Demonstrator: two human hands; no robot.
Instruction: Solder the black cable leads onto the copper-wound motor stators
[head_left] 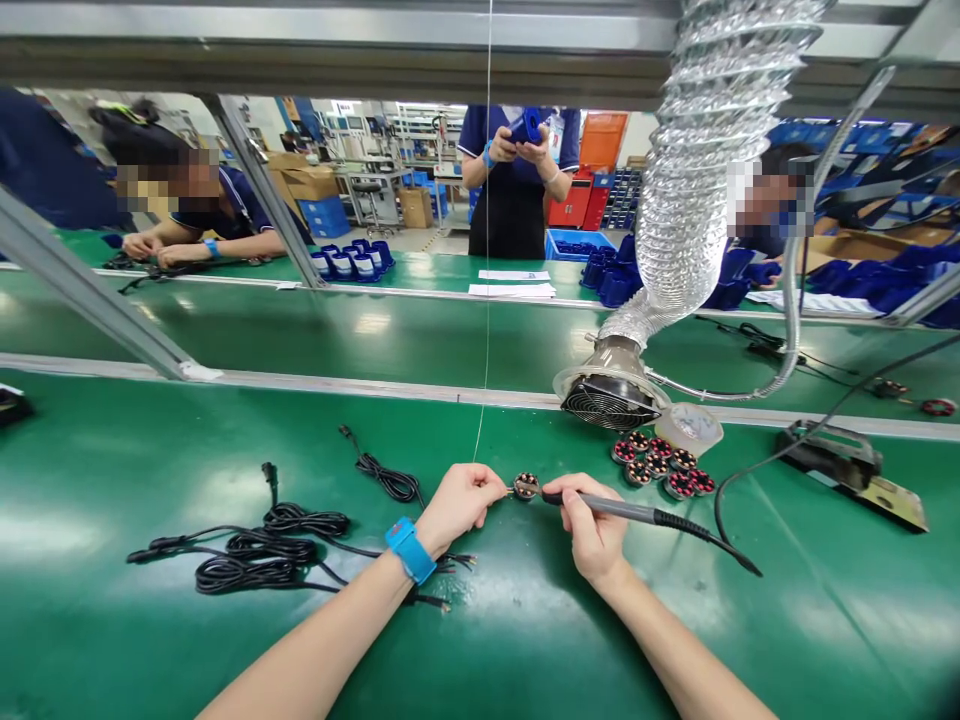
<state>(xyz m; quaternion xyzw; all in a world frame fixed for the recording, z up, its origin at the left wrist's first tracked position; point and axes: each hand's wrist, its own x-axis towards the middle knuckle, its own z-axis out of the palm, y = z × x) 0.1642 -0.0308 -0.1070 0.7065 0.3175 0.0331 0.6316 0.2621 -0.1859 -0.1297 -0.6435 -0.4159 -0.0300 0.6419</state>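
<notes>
While the iron points in, the round part sits close

It lies on the table, just off my left hand at three o'clock; those fingers pinch thin wire ends. From my right hand, which grips the iron like a pen, it is near ten o'clock. The long iron points between nine and ten. I cannot tell if the tip touches.

A silvery corrugated foil duct hangs at upper right, ending in a round black fan. At upper centre stands a co-worker in a navy shirt — a red metal cabinet behind. Brown cardboard boxes sit upper left — beyond, an orange panel, possibly a door.
</notes>
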